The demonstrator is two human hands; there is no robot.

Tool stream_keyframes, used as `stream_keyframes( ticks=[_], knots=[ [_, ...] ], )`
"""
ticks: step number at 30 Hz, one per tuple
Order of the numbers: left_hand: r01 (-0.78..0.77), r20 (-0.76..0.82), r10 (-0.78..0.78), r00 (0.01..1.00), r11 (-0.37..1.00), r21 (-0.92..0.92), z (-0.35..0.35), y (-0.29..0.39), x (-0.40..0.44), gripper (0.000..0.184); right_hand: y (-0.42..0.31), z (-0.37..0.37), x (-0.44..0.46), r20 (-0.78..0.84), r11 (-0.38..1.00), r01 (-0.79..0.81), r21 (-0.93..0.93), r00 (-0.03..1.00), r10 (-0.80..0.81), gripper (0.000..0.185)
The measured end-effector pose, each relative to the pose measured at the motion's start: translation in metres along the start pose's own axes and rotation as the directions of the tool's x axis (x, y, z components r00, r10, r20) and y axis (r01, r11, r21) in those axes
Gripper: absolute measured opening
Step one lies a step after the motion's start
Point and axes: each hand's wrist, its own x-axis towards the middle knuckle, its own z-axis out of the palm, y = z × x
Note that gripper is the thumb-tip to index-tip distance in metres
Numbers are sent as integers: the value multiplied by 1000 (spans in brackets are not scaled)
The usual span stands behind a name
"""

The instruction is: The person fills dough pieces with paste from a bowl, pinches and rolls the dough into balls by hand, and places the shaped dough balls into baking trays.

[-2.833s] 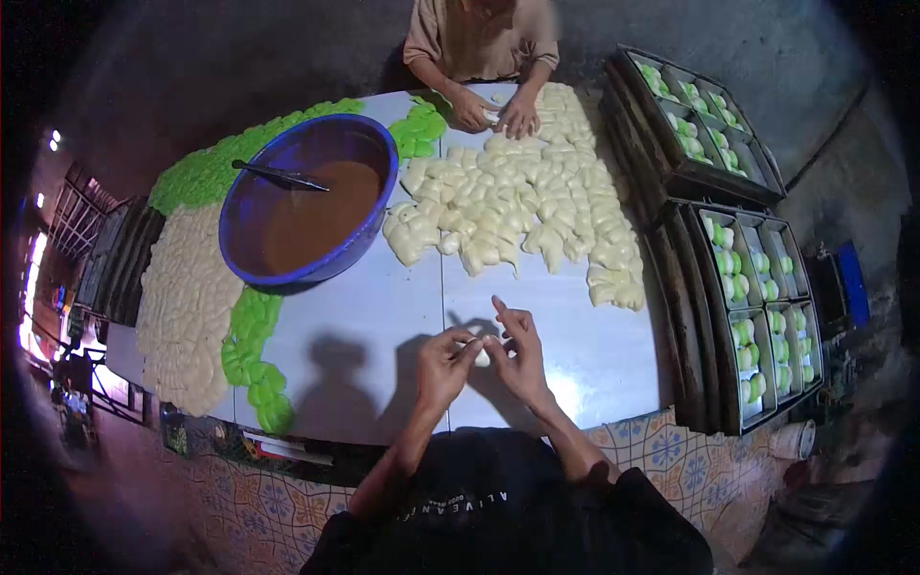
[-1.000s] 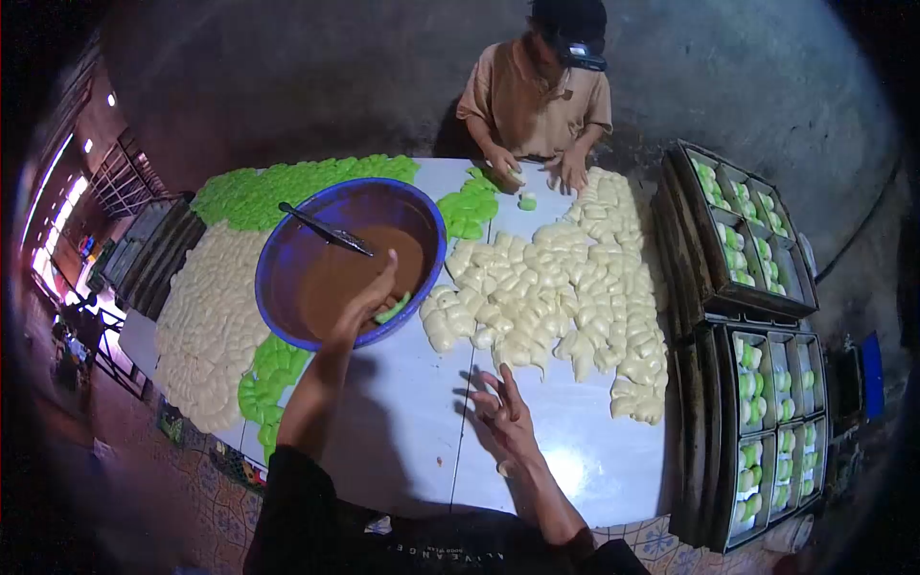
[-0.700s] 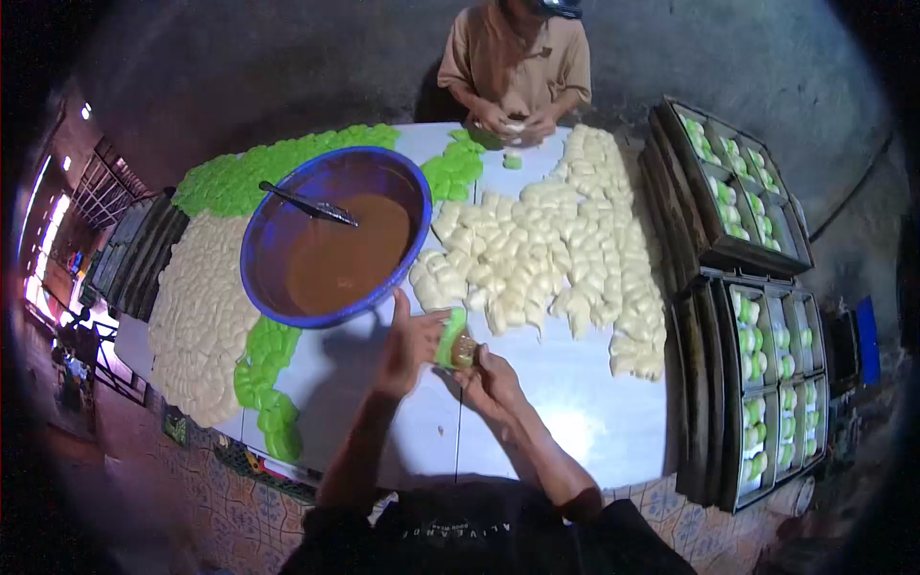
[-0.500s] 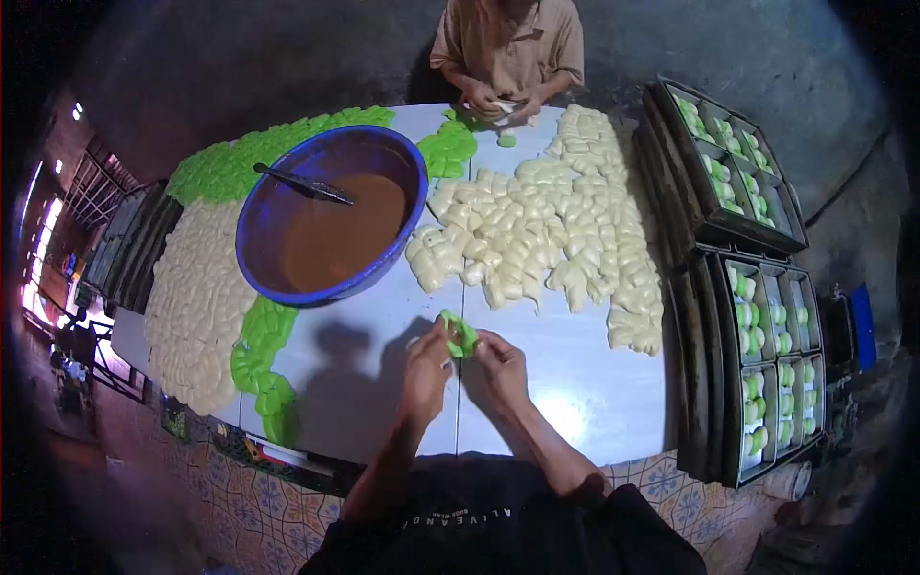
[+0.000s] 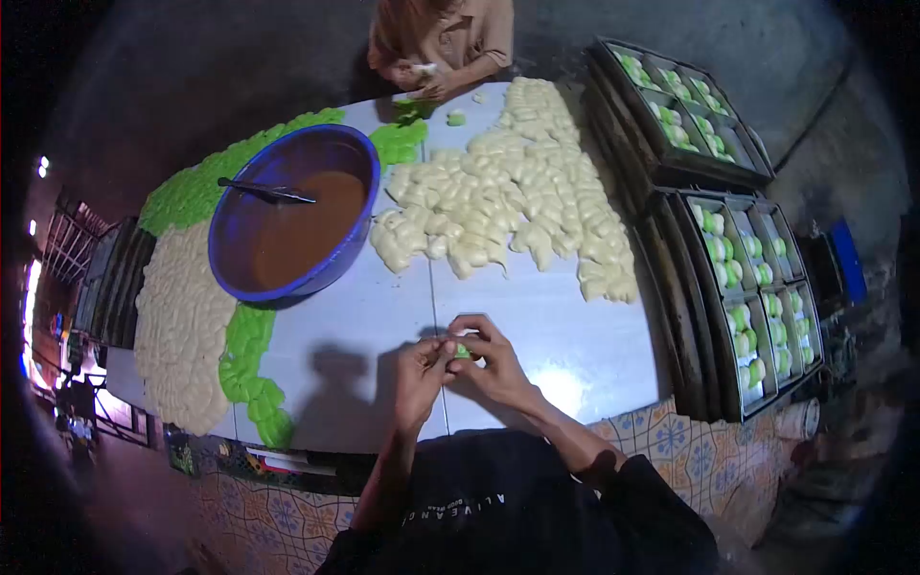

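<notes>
Near the front edge of the white table (image 5: 326,412), my left hand (image 5: 422,376) and my right hand (image 5: 492,362) meet with fingers pinched on a small green and white dough piece (image 5: 462,353). Beyond them lies a spread of cream dough pieces (image 5: 489,196). To the left stands a blue basin (image 5: 218,251) of brown filling (image 5: 311,230), with a dark utensil (image 5: 268,191) across its rim. A strip of green dough pieces (image 5: 247,359) runs along the table's left part.
Stacked metal trays (image 5: 678,206) with green and white dough pieces in compartments stand at the right. A person (image 5: 450,43) across the table holds a white piece. Pale dough (image 5: 182,326) and more green dough (image 5: 206,177) cover the left side.
My left hand came back from the basin to meet my right hand. The green piece, earlier spread open around brown filling, is now small and closed between my fingers. The view has shifted.
</notes>
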Motion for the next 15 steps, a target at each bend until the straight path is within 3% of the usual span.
stream_keyframes(
  ticks=[1, 2, 3, 4, 5, 6, 7, 9, 10, 11, 13, 14, 15],
  knots=[
    [74, 2, -74, 997, 991, -107, 0, -6, -1, 21, 4, -1, -7, 2, 998, -15, -54, 1000, 15, 21],
    [17, 27, -11, 1000, 974, -225, -6, -28, 2, 19, 18, -4, -17, 13, 997, -71, -30, 997, 71, 23],
    [30, 36, -22, 999, 974, -223, 1, -24, -1, 19, 29, -6, -25, 26, 992, -126, -2, 992, 126, 26],
    [86, -43, -87, 995, 996, -20, 12, -14, -4, 18, 22, -4, -26, 17, 991, -135, 2, 991, 135, 26],
    [158, -133, -135, 982, 971, 179, 18, -10, -7, 17, 14, -1, -27, -63, 957, -278, 87, 957, 284, 28],
    [-99, 40, 90, 995, 915, 391, 11, -15, -1, 24, 9, 1, -30, -126, 894, -408, 183, 892, 433, 30],
    [-87, 42, 77, 996, 917, 390, 11, -20, -3, 24, 13, -1, -33, -128, 889, -420, 185, 886, 445, 30],
    [-159, 48, 152, 987, 968, 193, 15, -19, -6, 46, 29, -11, -40, -14, 916, -395, 69, 918, 397, 42],
    [-194, 149, 166, 975, 959, 207, 16, -19, -5, 67, 36, -16, -44, 254, 668, -624, 405, 779, 573, 55],
    [-124, 213, 85, 973, 977, 176, 16, -15, -12, 76, 39, -23, -51, 455, 486, -756, 438, 653, 606, 58],
    [-178, 236, 194, 952, 980, -91, 25, -18, -15, 82, 29, -31, -56, 412, 571, -696, 436, 718, 561, 53],
    [-168, 243, 185, 952, 982, -90, 23, -21, -13, 82, 39, -30, -59, 248, 713, -600, 364, 800, 547, 49],
    [-298, 179, 282, 942, 952, 69, 19, -27, -8, 82, 40, -29, -55, 85, 827, -501, 255, 863, 497, 45]
  ],
)
